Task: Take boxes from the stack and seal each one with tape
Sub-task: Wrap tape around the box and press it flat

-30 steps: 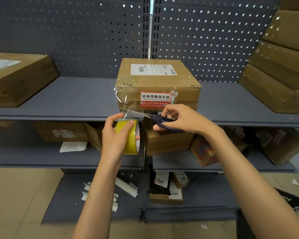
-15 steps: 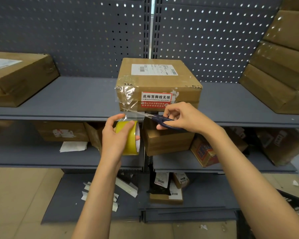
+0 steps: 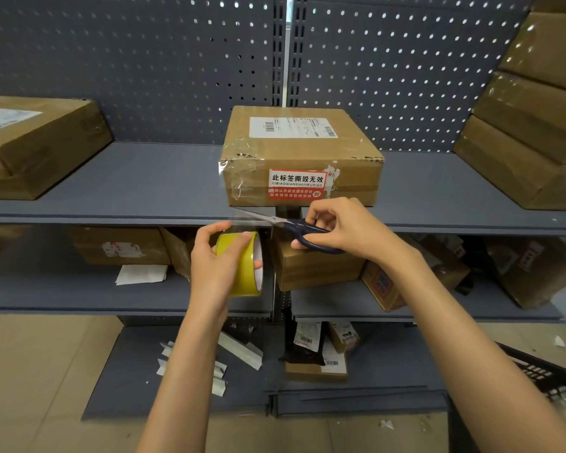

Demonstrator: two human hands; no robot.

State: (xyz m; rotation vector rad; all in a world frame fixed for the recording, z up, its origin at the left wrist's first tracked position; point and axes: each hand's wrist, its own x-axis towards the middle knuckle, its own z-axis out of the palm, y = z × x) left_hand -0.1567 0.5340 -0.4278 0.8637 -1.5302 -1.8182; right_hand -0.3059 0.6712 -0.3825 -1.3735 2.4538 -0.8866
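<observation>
A brown cardboard box (image 3: 303,148) with a white shipping label and a red sticker stands on the grey shelf (image 3: 144,181) in front of me. Clear tape runs from its left front corner down to a yellow tape roll (image 3: 244,264). My left hand (image 3: 216,263) grips that roll just below the shelf edge. My right hand (image 3: 343,230) holds dark-handled scissors (image 3: 294,225), whose blades point left at the stretched tape strip. A stack of brown boxes (image 3: 536,106) leans at the far right of the shelf.
Another flat box (image 3: 36,142) lies at the shelf's left end. Lower shelves hold several boxes, parcels and paper scraps (image 3: 141,274). A black plastic crate (image 3: 543,380) sits on the floor at the lower right. Perforated grey panels back the shelving.
The scissor blades have closed on the tape strip between box and roll. Both hands stay almost where they were.
</observation>
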